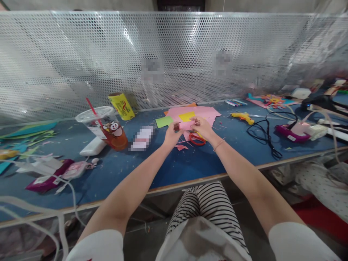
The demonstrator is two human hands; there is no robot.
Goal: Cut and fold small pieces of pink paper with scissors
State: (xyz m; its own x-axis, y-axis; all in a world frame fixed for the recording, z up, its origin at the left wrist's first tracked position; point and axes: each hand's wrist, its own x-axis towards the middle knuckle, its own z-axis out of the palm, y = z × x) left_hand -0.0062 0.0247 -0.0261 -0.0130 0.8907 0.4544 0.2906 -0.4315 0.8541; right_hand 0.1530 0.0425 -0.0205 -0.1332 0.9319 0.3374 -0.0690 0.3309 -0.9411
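Observation:
Between my two hands is a small piece of pink paper (186, 125), held by its ends above the blue table. My left hand (173, 132) pinches its left end, and my right hand (201, 127) grips the right end. Behind it lies a large pink sheet (209, 113) with a yellow paper piece (187, 116) on top and a green paper piece (164, 121) at its left. Red-handled scissors (197, 139) rest just below my right hand, partly hidden by it. Pink scraps (181, 147) lie near the scissors.
Left of my arms stand a drink cup (115, 132) with a red straw and a yellow cardboard tube (122, 107). A yellow glue gun (243, 117), black cable (265, 136) and purple power strip (292, 133) lie to the right. A perforated metal screen (176, 47) borders the table's back.

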